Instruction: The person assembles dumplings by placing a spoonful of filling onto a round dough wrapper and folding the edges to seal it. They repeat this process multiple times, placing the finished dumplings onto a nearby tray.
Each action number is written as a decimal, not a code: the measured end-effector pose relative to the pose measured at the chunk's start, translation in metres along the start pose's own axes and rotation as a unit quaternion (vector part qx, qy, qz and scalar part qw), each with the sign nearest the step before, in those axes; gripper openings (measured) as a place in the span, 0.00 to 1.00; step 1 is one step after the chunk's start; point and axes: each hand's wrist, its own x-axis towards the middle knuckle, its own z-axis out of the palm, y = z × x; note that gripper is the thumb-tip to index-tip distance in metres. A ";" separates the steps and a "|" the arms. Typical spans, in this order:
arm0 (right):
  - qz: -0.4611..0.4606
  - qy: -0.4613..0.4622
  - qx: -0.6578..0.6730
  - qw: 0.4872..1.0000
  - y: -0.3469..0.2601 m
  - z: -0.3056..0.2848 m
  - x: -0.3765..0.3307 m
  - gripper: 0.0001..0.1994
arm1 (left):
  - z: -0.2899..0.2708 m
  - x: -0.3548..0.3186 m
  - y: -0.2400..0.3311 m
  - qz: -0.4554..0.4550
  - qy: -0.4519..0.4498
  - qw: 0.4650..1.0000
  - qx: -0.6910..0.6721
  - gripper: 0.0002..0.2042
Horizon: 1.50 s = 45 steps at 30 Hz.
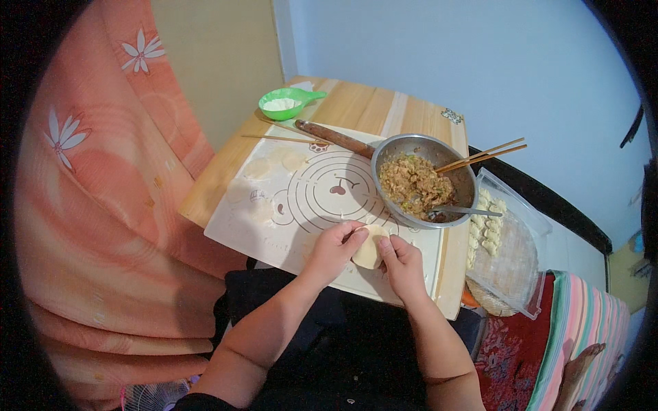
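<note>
Between my two hands, over the near edge of a white printed pastry mat (308,240), is a round, pale dumpling wrapper (369,250). My left hand (337,248) pinches its left edge, thumb on top. The right edge is pinched by my right hand (403,264). No filling shows on the wrapper. Just beyond my hands stands a steel bowl (387,147) of minced filling (411,179). A pair of chopsticks (480,155) and a metal spoon (473,211) lean in it. Several more wrappers (259,168) lie flat on the mat's left side.
A wooden rolling pin (336,139) lies left of the bowl, near loose chopsticks (281,138). A green scoop (288,103) of white flour sits at the table's (370,103) far left. Right of the table, a clear tray (514,274) holds rows of dumplings (492,229). An orange curtain (116,205) hangs left.
</note>
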 end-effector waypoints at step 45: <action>0.027 -0.074 0.144 0.986 -0.003 -0.024 0.001 0.30 | -0.012 0.002 0.010 -0.074 -0.077 0.984 -0.143 0.29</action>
